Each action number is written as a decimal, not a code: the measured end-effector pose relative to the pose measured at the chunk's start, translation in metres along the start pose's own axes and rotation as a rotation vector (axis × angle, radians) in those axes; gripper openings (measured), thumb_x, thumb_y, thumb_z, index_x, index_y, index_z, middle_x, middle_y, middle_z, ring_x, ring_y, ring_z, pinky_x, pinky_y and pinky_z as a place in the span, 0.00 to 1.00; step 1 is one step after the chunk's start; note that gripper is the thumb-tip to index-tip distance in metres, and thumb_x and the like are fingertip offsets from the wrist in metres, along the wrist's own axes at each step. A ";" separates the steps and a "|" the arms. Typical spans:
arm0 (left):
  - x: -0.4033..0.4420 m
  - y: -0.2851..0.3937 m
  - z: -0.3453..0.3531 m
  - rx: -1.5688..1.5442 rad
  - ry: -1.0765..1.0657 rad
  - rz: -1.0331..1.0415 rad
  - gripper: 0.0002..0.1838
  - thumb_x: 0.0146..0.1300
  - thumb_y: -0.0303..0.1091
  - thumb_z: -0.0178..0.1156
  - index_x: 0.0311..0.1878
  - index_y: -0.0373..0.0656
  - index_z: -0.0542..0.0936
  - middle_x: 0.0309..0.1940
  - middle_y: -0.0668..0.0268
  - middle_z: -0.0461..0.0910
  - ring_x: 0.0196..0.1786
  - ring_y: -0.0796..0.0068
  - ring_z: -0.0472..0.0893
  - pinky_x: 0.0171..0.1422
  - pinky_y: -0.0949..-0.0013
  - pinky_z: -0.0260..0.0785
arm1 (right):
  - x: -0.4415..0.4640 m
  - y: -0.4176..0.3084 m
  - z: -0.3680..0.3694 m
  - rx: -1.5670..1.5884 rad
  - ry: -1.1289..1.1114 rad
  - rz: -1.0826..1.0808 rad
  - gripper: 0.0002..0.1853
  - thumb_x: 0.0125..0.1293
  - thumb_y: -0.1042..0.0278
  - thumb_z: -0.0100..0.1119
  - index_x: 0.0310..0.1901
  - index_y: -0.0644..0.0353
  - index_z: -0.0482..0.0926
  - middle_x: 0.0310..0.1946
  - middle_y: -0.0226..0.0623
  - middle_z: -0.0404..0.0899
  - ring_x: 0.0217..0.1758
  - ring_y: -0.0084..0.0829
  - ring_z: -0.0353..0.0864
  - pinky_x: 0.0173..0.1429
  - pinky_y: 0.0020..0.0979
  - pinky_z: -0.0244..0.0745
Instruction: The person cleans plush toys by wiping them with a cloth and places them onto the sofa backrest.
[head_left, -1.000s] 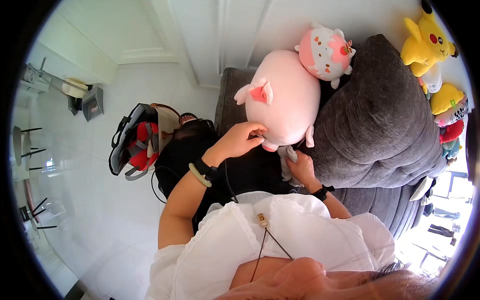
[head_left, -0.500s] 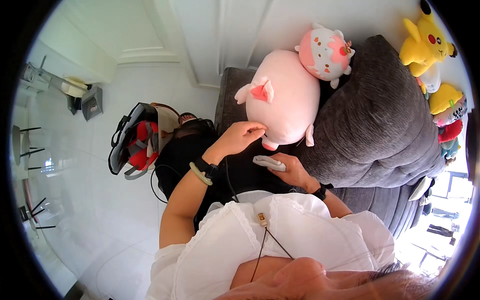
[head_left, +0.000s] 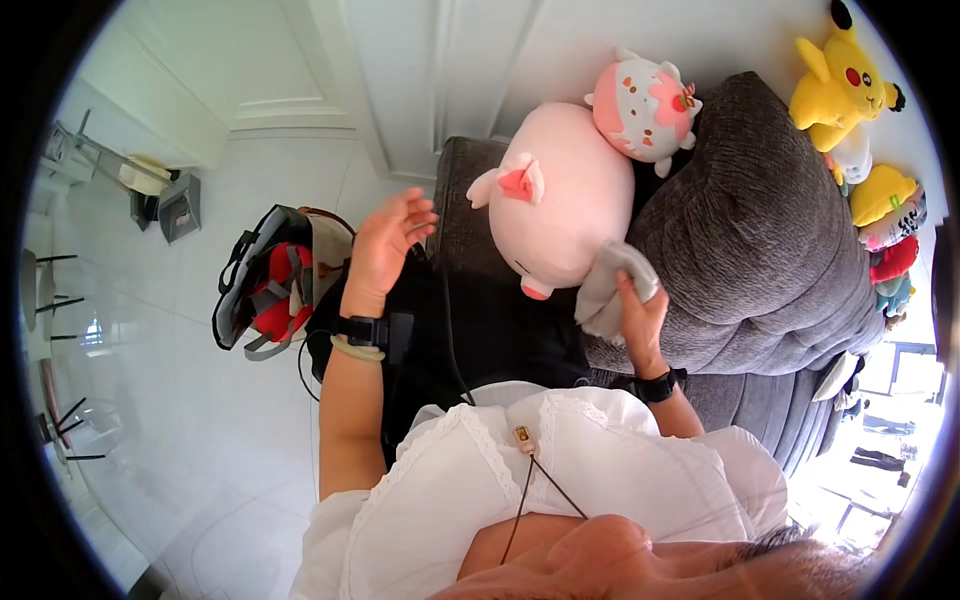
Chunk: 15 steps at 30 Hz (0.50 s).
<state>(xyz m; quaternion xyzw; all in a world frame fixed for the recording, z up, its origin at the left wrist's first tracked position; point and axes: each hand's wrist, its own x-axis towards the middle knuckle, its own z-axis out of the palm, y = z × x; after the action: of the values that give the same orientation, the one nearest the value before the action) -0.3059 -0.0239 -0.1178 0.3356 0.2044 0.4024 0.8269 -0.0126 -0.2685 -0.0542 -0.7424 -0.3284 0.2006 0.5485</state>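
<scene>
A plush pink pig [head_left: 565, 200] lies on the sofa in front of me, its snout pointing towards my lap. My right hand [head_left: 645, 318] grips a light grey cloth [head_left: 602, 292], which hangs partly unfolded beside the pig's lower right side. Whether the cloth touches the pig I cannot tell. My left hand [head_left: 388, 242] is raised over my lap, left of the pig, with its fingers apart and nothing in it.
A round pink-and-white plush [head_left: 645, 110] rests behind the pig. To the right are a grey sofa cushion [head_left: 750, 230], a yellow plush [head_left: 840, 85] and several other toys. A red and grey bag [head_left: 280, 285] stands on the tiled floor at left.
My left hand has left the pig, moved up and left, and opened. My right hand has moved up and right with the cloth, which was bunched and now hangs looser.
</scene>
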 end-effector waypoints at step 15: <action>-0.010 -0.072 -0.017 -0.195 0.072 -0.270 0.21 0.75 0.40 0.56 0.65 0.40 0.76 0.53 0.63 0.81 0.55 0.68 0.80 0.61 0.61 0.73 | -0.017 0.001 0.017 -0.534 -0.203 -0.519 0.24 0.51 0.83 0.66 0.52 0.60 0.80 0.50 0.49 0.78 0.53 0.54 0.80 0.57 0.45 0.78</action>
<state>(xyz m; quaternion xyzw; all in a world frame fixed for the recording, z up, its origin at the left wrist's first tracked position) -0.2837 -0.0577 -0.1806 0.2085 0.2370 0.3173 0.8943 -0.0355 -0.2686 -0.0614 -0.7277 -0.5987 0.0352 0.3329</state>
